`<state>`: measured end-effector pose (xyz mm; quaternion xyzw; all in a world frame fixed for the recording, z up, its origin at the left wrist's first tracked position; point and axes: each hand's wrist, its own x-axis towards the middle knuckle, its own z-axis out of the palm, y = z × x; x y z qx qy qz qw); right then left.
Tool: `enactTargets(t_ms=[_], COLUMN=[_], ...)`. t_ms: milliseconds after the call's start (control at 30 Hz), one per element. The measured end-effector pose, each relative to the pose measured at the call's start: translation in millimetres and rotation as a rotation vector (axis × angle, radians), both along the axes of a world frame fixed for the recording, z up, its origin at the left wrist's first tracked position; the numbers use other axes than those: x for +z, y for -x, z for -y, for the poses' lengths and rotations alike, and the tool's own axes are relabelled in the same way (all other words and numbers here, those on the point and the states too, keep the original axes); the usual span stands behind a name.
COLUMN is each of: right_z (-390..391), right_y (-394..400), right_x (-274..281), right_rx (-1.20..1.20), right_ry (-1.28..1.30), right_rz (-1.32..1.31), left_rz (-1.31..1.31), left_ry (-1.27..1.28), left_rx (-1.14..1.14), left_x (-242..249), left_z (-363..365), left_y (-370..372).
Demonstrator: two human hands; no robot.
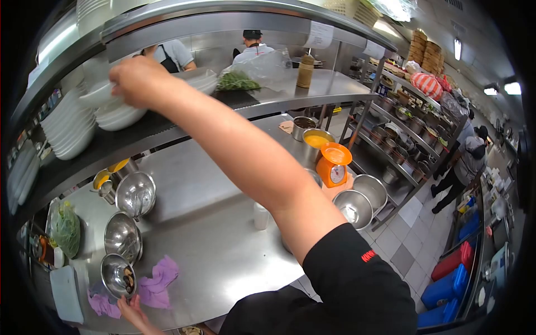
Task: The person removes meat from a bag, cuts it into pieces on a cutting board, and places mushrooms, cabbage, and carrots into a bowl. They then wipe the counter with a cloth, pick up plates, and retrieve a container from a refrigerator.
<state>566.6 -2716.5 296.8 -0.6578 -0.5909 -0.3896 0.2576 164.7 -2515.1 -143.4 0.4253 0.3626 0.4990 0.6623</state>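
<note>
My right hand (pixel 131 82) is up at the shelf, its fingers closed at the rim of a white bowl (pixel 96 96). Below that bowl sit more stacked white bowls (pixel 120 116), and a taller white stack (pixel 70 125) stands to the left. Down at the lower left, my left hand (pixel 131 312) pinches the near rim of a small steel bowl (pixel 114 277) with dark and pale food pieces in it. Behind it are a steel bowl (pixel 120 234) with a utensil inside and a larger steel bowl (pixel 135 192) holding a whisk. Purple cloths (pixel 159 281) lie beside my left hand.
A steel shelf edge (pixel 268 106) runs above the worktop (pixel 223 265). An orange scale (pixel 335 164), a pot of yellow liquid (pixel 317 139) and steel bowls (pixel 353 207) stand to the right. Bagged greens (pixel 65 230) are at left. Other people stand behind the shelf and at far right.
</note>
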Motion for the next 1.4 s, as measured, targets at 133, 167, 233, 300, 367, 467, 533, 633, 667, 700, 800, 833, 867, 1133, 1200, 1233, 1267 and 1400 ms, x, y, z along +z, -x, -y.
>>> enactTargets(t_ms=[133, 167, 233, 300, 367, 467, 533, 633, 667, 700, 800, 833, 867, 1133, 1200, 1233, 1267, 1400], right_z=[77, 100, 138, 164, 178, 203, 215, 226, 228, 231, 240, 244, 246, 214, 192, 184, 177, 141], right_y=[43, 54, 70, 82, 92, 121, 134, 146, 146, 146, 146, 146, 146, 127, 131, 136, 140, 154], right_x=[-55, -78, -141, -220, -315, -420, -458, -496, -500, -503, -495, -494, -493, -487, -472, -463, -453, -440], right_rx=[0.248, 0.287, 0.374, 0.463, 0.481, 0.361, 0.351, 0.363, 0.379, 0.377, 0.245, 0.120, -0.005, 0.213, 0.324, 0.436, 0.457, 0.653], right_ry=[-0.094, -0.073, 0.028, 0.168, 0.243, 0.305, 0.340, 0.357, 0.379, 0.381, 0.286, 0.288, 0.287, 0.464, 0.465, 0.465, 0.499, 0.528], right_rz=[-0.043, -0.079, -0.180, -0.379, -0.561, -0.723, -0.726, -0.738, -0.755, -0.755, -0.647, -0.700, -0.750, -1.451, -1.524, -1.600, -1.609, -1.474], left_rz=[-0.002, -0.005, -0.018, -0.026, -0.030, -0.087, -0.151, -0.188, -0.189, -0.242, -0.481, -0.670, -0.669, -0.510, -0.425, -0.462, -0.505, -0.512], left_ry=[-0.020, -0.021, -0.061, -0.027, 0.007, 0.037, 0.095, 0.149, 0.151, 0.138, 0.001, -0.127, -0.126, 0.101, 0.130, 0.072, 0.022, 0.001], left_rx=[-0.086, -0.089, -0.193, -0.173, -0.148, -0.381, -0.482, -0.582, -0.582, -0.612, -0.628, -0.607, -0.607, -0.613, -0.496, -0.425, -0.342, -0.138], left_x=[25, 22, 11, 31, 30, 0, -4, -18, -28, -40, -63, -66, -70, -91, -107, -105, -97, -8], left_z=[30, 28, 23, 68, 91, 108, 141, 173, 175, 176, 179, 182, 187, 201, 182, 170, 158, 129], left_y=[-8, -8, -5, -28, -40, -64, -84, -106, -110, -111, -114, -115, -117, -113, -94, -84, -70, -24])
